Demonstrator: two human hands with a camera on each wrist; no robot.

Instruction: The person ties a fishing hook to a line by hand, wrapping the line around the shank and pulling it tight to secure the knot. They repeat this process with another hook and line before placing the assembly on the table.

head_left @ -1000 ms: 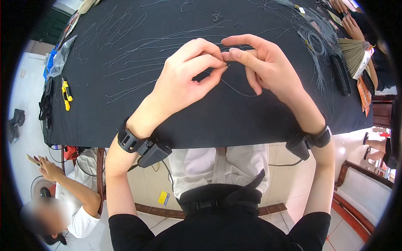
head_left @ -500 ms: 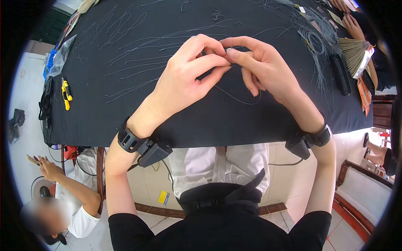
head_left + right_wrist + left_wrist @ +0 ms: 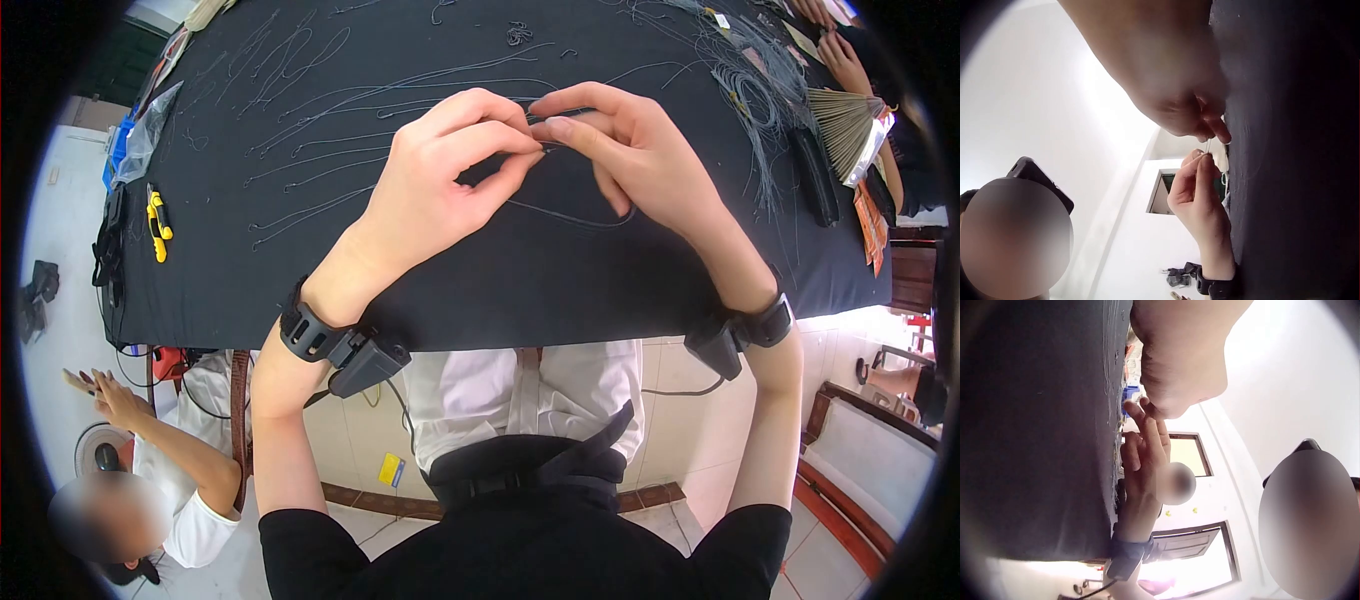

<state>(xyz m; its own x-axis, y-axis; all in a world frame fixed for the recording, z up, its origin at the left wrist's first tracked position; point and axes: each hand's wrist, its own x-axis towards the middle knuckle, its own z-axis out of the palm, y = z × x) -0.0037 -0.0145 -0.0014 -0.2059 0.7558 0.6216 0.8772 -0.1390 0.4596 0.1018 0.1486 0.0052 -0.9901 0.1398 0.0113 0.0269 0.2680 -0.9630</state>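
My left hand (image 3: 445, 170) pinches a thin dark line (image 3: 565, 217) between thumb and fingertips over the black table. Close beside it, my right hand (image 3: 645, 155) holds the same line with thumb and index finger, its other fingers bent under the palm. The line sags in a curve below both hands and rises toward the right hand's lower fingers. In the right wrist view, a short strand (image 3: 1208, 145) spans the small gap between the two hands' fingertips. Left of the hands, several thin lines with small looped ends (image 3: 320, 157) lie on the cloth.
Yellow-handled pliers (image 3: 158, 225) lie at the table's left side, near a clear plastic bag (image 3: 152, 135). A tangled coil of line (image 3: 745, 100) and a black case (image 3: 812, 180) lie at right. Another person's hands (image 3: 845, 65) are at the far right corner.
The fingertips stay together, shifting slightly. The right hand's lower fingers have moved a little, and the line's hanging curve now rises farther right, beside them.
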